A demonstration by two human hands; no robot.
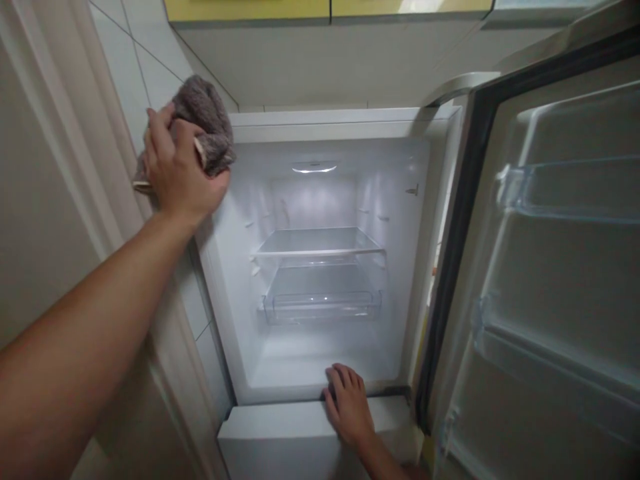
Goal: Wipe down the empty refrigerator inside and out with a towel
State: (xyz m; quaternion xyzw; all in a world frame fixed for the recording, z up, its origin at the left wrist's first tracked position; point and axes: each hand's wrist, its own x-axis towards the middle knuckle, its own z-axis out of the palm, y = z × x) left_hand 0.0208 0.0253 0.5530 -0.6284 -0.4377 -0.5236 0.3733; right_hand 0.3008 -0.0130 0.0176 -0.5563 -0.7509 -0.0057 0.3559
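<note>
My left hand (183, 177) is closed around a bunched grey-brown cloth (206, 117) at the upper left corner of the refrigerator (345, 127). Part of the cloth also sticks out below the fingers on the left. Lower down, my right hand (349, 408) rests on the top edge of the lower white door (280, 423), just under the open compartment. Its fingers lie stretched out with nothing in them. Inside the lit compartment are a glass shelf (320, 241) and, beneath it, a clear drawer (323, 308).
The refrigerator door (555, 280) stands wide open on the right, with clear door racks (575, 193) on its inner side. Yellow cabinets (250, 9) hang above. A tiled wall (157, 67) and a pale door frame (75, 133) are close on the left.
</note>
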